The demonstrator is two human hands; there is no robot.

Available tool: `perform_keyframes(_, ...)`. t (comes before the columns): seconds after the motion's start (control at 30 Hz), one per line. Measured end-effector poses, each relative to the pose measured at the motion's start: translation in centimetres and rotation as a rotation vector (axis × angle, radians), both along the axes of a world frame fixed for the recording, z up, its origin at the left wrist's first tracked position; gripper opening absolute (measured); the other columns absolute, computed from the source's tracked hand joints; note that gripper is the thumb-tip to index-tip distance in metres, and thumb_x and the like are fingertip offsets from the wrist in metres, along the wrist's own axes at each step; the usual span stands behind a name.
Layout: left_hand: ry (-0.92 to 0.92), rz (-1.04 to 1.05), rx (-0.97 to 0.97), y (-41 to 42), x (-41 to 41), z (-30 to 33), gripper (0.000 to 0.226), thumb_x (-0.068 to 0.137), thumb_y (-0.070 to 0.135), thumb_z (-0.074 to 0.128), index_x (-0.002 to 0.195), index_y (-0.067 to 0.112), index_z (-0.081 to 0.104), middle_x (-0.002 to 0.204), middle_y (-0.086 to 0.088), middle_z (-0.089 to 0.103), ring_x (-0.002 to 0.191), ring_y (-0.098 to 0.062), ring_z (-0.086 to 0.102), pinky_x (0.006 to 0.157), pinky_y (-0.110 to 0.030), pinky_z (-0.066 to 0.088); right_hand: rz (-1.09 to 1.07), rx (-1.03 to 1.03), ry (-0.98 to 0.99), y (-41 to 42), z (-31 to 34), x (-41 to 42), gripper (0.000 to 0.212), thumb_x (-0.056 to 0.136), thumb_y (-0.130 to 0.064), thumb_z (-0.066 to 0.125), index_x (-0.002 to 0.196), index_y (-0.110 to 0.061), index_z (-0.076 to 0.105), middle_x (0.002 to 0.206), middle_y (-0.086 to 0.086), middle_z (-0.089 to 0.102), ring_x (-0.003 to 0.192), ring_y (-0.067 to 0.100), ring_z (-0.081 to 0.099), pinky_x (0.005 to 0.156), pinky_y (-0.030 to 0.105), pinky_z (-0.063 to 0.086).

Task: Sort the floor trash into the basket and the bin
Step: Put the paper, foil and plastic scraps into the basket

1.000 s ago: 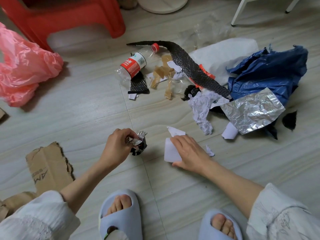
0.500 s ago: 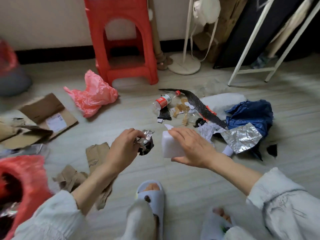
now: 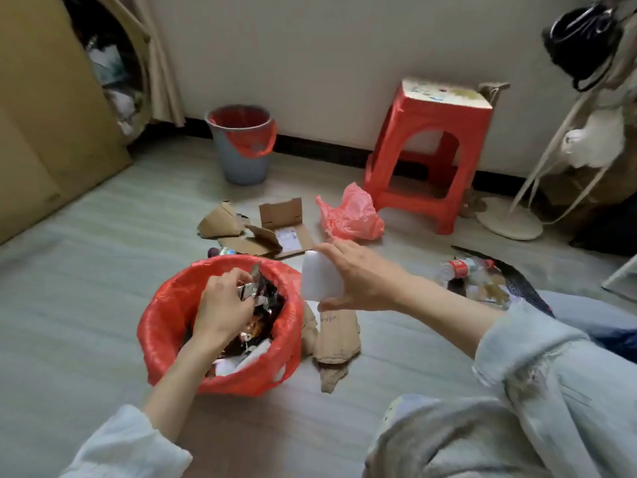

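Head view: at lower centre-left of the frame, the left hand (image 3: 220, 307) hangs over the mouth of a basket lined with a red bag (image 3: 162, 326), fingers curled round a crumpled foil wrapper (image 3: 253, 291) that sits just above the trash already inside. That trash is a dark jumble of wrappers with white scraps (image 3: 248, 357) toward the near rim. Right of the basket, at mid-frame, the right hand (image 3: 362, 277) pinches a white foam block (image 3: 319, 282) between thumb and fingers, holding it in the air just beside the basket's far-right rim. Below that block a torn brown cardboard strip (image 3: 336, 343) lies flat on the floor, touching the basket's right side.

Farther back, in the upper centre-left, a grey bin with a red liner (image 3: 241, 150) stands near the wall. Between it and the basket lie flattened cardboard pieces (image 3: 265, 229), and a pink plastic bag (image 3: 351, 215) sits crumpled just beside the red stool (image 3: 431, 146) at upper right. At the right edge a plastic bottle with a red label (image 3: 463, 267) lies on its side among paper scraps and a black mesh strip (image 3: 517, 281). Pale sleeves and a knee fill the lower right.
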State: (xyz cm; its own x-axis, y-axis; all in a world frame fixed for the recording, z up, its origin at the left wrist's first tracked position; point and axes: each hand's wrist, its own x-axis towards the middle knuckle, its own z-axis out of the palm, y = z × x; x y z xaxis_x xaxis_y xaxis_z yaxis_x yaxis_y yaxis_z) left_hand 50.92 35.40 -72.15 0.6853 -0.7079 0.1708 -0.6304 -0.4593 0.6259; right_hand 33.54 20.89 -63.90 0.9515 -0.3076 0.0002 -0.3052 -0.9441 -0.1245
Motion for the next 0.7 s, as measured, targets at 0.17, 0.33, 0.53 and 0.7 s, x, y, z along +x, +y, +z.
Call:
perform_keyframes(0.17,0.117,0.211,0.15,4.7,4.6,-4.4,0.026,0.07,0.006,0.061,0.094,0.015,0.06,0.085,-0.014,0.067,0.083,-0.036,0.061,0.075,-0.045,0.052,0.099,0.129,0.174,3.2,-3.3,8.8,0.09,0.074,-0.049,0.071,0.142,-0.013,0.024,0.141,0.008,0.039,0.127,0.026,0.038,0.107,0.036,0.033)
perform_keyframes(0.33,0.143,0.313,0.321,4.6,5.9,-8.4,0.027,0.079,0.013,0.064,0.102,0.008,0.052,0.108,-0.015,0.056,0.104,-0.035,0.051,0.088,-0.041,0.041,0.114,0.152,0.194,5.1,-10.4,12.7,0.082,0.076,-0.033,0.071,0.14,-0.009,0.026,0.13,0.013,0.04,0.12,0.03,0.038,0.101,0.037,0.034)
perform_keyframes(0.53,0.254,0.125,0.445,3.9,7.1,-12.4,0.043,0.083,0.003,0.049,0.125,0.009,0.042,0.125,-0.014,0.04,0.118,-0.034,0.045,0.101,-0.037,0.035,0.187,0.091,0.298,4.7,-17.2,13.0,0.07,0.093,-0.04,0.047,0.147,-0.009,0.015,0.154,0.007,0.018,0.143,0.021,0.011,0.116,0.041,0.007)
perform_keyframes(0.7,0.478,-0.19,0.734,2.4,6.5,-13.0,0.031,0.09,0.007,0.044,0.121,0.008,0.041,0.128,-0.012,0.043,0.111,-0.026,0.048,0.083,-0.026,0.04,0.256,-0.004,0.389,4.4,-18.4,13.9,0.052,0.097,-0.04,0.034,0.137,-0.007,0.037,0.145,0.009,0.035,0.14,0.023,0.02,0.114,0.05,-0.004)
